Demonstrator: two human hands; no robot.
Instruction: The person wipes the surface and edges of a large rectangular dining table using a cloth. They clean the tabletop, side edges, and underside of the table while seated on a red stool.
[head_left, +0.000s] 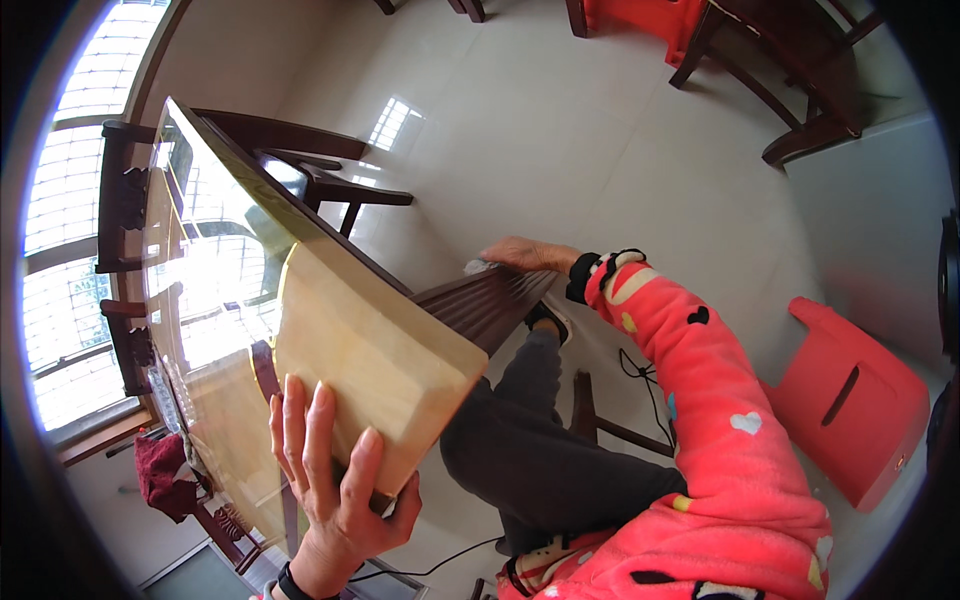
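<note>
My left hand (337, 472) rests at the corner of a tabletop with a glossy clear cover (375, 330), its fingers spread on top and the thumb over the edge. Lower down, my right hand (529, 255) presses a whitish cloth or tissue (480, 266) against the far side of a dark wooden table leg (487, 304) with long grooves. The fingers of that hand are partly hidden, and most of the cloth is too.
Dark wooden chairs (360, 196) stand along the table's far side. A red plastic stool (847, 405) lies at the right, near a black cable (637, 367). A dark red cloth (161, 480) hangs at the lower left. Another red stool (645, 19) is at the top.
</note>
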